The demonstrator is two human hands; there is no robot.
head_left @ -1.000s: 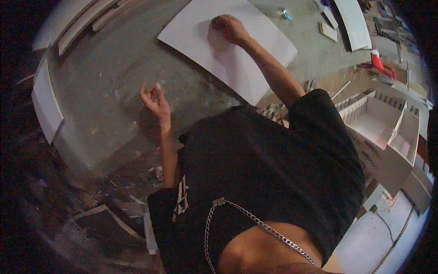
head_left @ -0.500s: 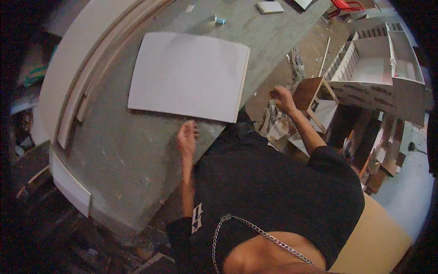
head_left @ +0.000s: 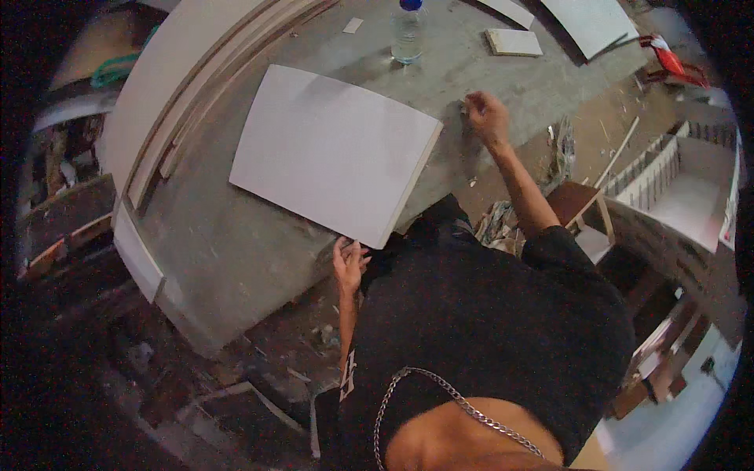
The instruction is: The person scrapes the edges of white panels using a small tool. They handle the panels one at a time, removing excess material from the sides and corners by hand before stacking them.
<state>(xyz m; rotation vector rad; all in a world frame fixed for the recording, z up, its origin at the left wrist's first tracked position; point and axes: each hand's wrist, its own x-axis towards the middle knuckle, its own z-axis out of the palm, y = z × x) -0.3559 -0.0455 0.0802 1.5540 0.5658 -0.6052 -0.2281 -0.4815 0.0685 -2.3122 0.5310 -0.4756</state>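
A white rectangular board lies flat on the grey worktable, with one corner toward my body. My left hand is just below that near corner. Its fingers are spread and appear to hold nothing; whether they touch the board's edge I cannot tell. To the right of the board, my right hand is over the tabletop with its fingers curled together. Anything inside those fingers is hidden. Beyond the board stands a clear bottle with a blue cap.
Long curved-looking panels line the table's left side. At the far right lie a small white block, a larger white panel and a red tool. White cabinet frames and a brown wooden piece stand on the right.
The view has turned, and the board appears more slanted. My right hand has moved from beside the table edge forward over the tabletop. My left hand is now closer to the board's near corner.
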